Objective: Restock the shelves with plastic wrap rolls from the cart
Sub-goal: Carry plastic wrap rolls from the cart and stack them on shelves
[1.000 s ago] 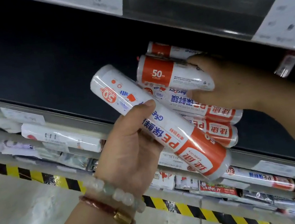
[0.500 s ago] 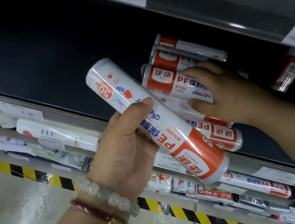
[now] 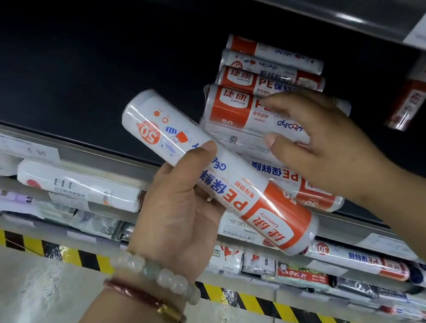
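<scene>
Your right hand (image 3: 325, 141) has slid lower along the stack of rolls (image 3: 261, 101) on the dark shelf (image 3: 79, 85), fingers now spread and pressing on the front roll, thumb beneath it. Your left hand (image 3: 177, 207) keeps its grip clamped around the held roll (image 3: 207, 168), tilted, just in front of the stack, its red end pointing down-right.
</scene>
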